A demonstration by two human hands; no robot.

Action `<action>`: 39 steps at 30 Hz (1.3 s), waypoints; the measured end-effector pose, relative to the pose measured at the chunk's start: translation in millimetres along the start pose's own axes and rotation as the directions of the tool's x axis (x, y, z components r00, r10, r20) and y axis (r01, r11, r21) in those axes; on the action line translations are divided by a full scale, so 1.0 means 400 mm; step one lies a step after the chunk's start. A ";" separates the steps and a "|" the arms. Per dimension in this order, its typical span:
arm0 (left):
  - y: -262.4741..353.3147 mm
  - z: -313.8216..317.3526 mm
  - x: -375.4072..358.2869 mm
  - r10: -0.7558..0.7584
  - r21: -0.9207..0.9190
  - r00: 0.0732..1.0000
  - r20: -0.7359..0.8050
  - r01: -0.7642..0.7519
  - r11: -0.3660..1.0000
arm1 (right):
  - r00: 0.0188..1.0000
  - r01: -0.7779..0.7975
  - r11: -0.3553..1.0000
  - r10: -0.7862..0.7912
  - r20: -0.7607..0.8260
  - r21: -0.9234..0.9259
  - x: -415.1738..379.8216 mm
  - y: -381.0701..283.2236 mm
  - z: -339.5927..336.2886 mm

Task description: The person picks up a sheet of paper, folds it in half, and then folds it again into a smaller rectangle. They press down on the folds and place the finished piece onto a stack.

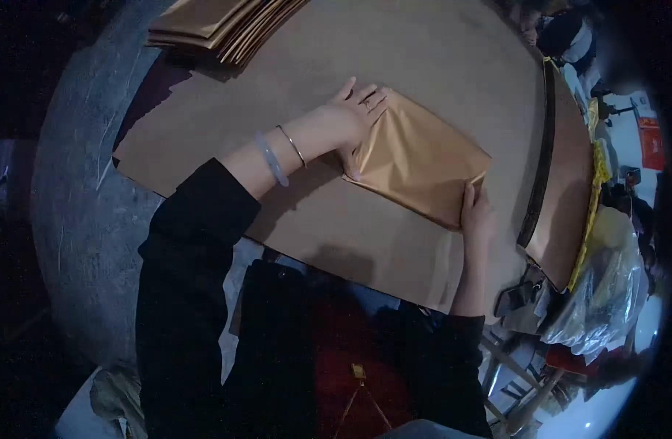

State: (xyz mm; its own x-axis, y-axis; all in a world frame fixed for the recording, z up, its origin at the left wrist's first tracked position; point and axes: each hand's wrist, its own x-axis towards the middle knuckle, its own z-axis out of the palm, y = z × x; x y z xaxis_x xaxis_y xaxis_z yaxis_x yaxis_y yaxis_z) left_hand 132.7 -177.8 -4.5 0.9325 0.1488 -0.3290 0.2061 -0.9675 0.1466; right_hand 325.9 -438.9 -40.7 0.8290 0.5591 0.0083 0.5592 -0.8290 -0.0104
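A gold-coloured folded sheet, shiny and creased, lies at a slant on the brown board. My left hand rests over its left end, fingers spread at the upper corner and thumb down at the lower corner. At the opposite end, my right hand has its fingers closed on the lower right corner, where a small flap of the sheet turns up. The left wrist carries a pale bangle and a thin metal bracelet.
A stack of similar gold-coloured folded sheets sits at the board's far left. On the right stands a brown panel with a dark edge, beside yellow trim and a clear plastic bag. Grey floor shows at left.
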 end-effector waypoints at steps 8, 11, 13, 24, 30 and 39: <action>-0.016 0.024 0.011 0.023 0.025 0.996 -0.081 -0.021 0.999 | 1.000 -0.013 0.990 0.009 0.029 0.137 -0.013 -0.023 -0.023; -0.013 0.008 0.012 0.000 -0.022 1.000 -0.005 0.000 1.000 | 1.000 -0.017 0.991 0.015 0.012 0.134 -0.012 -0.008 0.000; -0.015 -0.001 0.014 -0.025 -0.053 0.999 0.030 0.027 0.998 | 0.993 -0.115 0.993 0.115 0.038 0.003 -0.018 -0.030 -0.014; -0.011 -0.017 0.021 -0.049 0.017 0.995 0.083 0.048 0.999 | 0.911 0.352 0.907 -0.275 -0.308 0.231 -0.016 -0.216 -0.058; -0.006 -0.021 0.012 -0.061 0.108 0.993 0.102 0.050 0.993 | 0.841 0.532 0.713 -0.508 -0.185 0.457 0.007 -0.417 0.017; -0.010 -0.018 0.013 -0.055 0.094 0.996 0.077 0.048 0.994 | 0.869 0.426 0.871 -0.319 -0.379 0.244 0.030 -0.321 0.055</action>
State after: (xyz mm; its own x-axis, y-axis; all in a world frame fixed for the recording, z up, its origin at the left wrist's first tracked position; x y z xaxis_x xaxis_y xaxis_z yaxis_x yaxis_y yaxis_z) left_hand 138.7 -171.6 0.1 0.8942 0.1855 -0.4074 0.2212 -0.9743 0.0420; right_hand 264.0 -325.5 -61.3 0.5412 0.7454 0.3892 0.8409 -0.4804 -0.2493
